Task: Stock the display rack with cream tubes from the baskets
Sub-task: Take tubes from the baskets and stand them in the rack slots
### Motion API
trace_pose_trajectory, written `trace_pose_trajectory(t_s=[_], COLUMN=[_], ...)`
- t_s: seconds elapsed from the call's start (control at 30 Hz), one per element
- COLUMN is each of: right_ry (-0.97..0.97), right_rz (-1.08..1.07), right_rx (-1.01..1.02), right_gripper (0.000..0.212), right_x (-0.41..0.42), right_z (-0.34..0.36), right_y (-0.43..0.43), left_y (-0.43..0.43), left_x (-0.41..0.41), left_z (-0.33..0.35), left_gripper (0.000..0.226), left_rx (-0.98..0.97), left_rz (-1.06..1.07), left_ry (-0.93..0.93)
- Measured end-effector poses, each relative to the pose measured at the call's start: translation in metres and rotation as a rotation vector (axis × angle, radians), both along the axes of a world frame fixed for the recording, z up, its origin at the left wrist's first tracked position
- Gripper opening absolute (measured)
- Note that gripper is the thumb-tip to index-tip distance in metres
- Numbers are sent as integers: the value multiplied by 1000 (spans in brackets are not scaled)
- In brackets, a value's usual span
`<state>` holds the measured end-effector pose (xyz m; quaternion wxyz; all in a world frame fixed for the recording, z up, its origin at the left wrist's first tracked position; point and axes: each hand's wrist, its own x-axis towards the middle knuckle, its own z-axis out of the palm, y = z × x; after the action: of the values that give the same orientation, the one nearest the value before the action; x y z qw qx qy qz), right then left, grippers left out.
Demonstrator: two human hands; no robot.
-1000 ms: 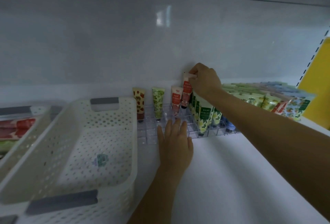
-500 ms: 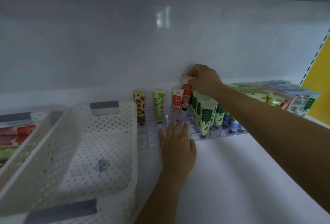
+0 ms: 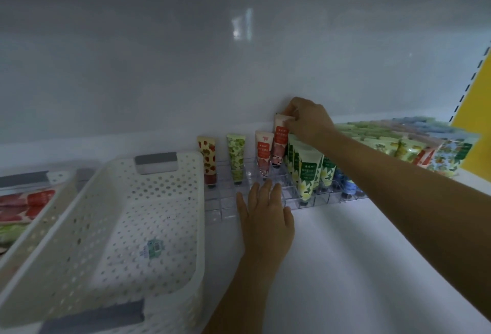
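On a white shelf [image 3: 358,254], a red cream tube [image 3: 280,145] stands upright at the back of the clear display rack [image 3: 220,210], its top pinched by the right hand's [image 3: 309,121] curled fingers. Green tubes [image 3: 308,174] stand just right of it. The left hand [image 3: 265,219] lies flat on the rack's front cells, fingers straight and close together. A white perforated basket [image 3: 148,214] sits beside the rack's left end.

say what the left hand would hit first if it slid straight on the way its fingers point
The left hand lies on the front cells of the clear rack; straight on, it would likely meet the unheld red-and-white tube first, though depth is unclear.
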<state>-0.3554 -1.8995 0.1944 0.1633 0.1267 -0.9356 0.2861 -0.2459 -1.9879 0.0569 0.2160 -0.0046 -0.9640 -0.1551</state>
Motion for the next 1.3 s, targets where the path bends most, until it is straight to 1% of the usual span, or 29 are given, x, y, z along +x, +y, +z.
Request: trace_pose_trajectory(t_s=[0.03, 0.07, 0.13, 0.23, 0.3, 0.33, 0.37, 0.4, 0.47, 0.57, 0.63, 0.7, 0.77, 0.83, 0.87, 0.93, 1.0, 1.07, 1.13, 1.2, 1.3], right_ry=[6, 9, -2, -59, -99, -124, -143, -150, -123, -32, 4, 21, 47, 31, -4, -61, -56, -43, -53, -78, -109], right_rz=[9, 19, 41, 66, 73, 75, 78, 83, 91, 110, 142, 185, 246, 339, 389, 491, 584, 672, 750, 814, 924], right_rx=[7, 18, 65, 151, 116, 84, 62, 51, 20, -40, -81, -129, -189, -268, -287, -243, -164, -142, -114, -72, 12], right_gripper=[17, 17, 16, 7, 8, 11, 13, 14, 14, 20, 20, 17, 14, 14, 14, 15, 13, 15, 13, 13, 19], right_x=[0, -1, -2, -4, -6, -8, -9, -9, -7, 0, 6, 13, 22, 32, 37, 50, 63, 81, 104, 123, 147], right_z=[0, -1, -5, -12, -12, -11, -10, -9, -8, 1, 11, 22, 30, 37, 39, 41, 40, 39, 38, 34, 27], right_y=[-2, -4, -7, -9, -9, -9, -8, -7, -5, 1, 5, 6, 3, -4, -11, -30, -56, -84, -112, -131, -161], left_y=[1, 1, 2, 2, 2, 1, 1, 2, 1, -2, 2, 11, 19, 22, 20, 6, -23, -63, -110, -156, -218], left_x=[0, -1, 1, -2, 0, 2, 4, 4, 2, 4, 6, 16, 25, 36, 43, 61, 80, 97, 117, 131, 156], left_z=[2, 2, 3, 1, 3, 5, 7, 9, 8, 12, 19, 37, 58, 84, 96, 121, 141, 156, 166, 168, 171], left_gripper=[55, 57, 54, 44, 45, 48, 53, 59, 61, 47, 45, 44, 42, 43, 43, 44, 43, 42, 47, 42, 40], left_rx=[67, 95, 42, -32, -21, -9, 18, 69, 85, 89, 154, 263, 343, 398, 396, 350, 298, 203, 100, 20, 13], left_rz=[-20, -13, 17, 55, 55, 46, -5, -24, -11, 12, -52, -114, -127, -115, -95, -59, -40, 18, 132, 237, 406], left_ry=[-35, -25, 17, 56, 64, 29, -47, -90, -51, 54, 197, 330, 426, 511, 569, 656, 671, 627, 423, 238, -31])
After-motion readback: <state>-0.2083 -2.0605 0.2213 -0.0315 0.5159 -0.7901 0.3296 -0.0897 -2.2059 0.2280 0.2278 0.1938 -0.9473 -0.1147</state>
